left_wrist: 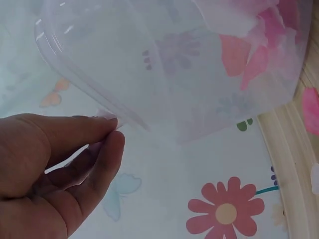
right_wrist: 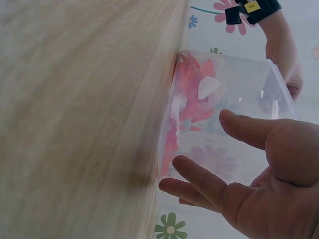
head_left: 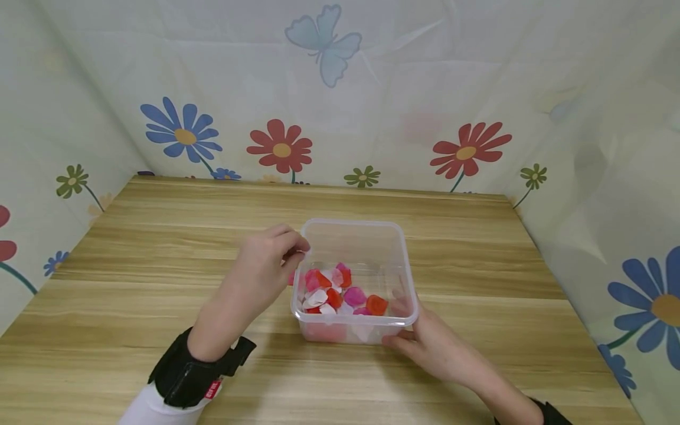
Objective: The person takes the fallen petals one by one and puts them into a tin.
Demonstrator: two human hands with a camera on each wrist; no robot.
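A clear plastic box stands on the wooden table, with red, pink, orange and white petals heaped mostly to its left side. At the box's left rim is my left hand, thumb and fingertips pinched together. In the left wrist view a thin pale petal shows at the fingertips, right beside the rim. My right hand rests against the box's near right corner. Its thumb and fingers are spread and fairly straight along the clear walls.
A pink petal lies on the table just outside the box's left wall, with a white petal near it. Flower-printed cloth rises behind the table and along both sides. Black bands circle the wrists.
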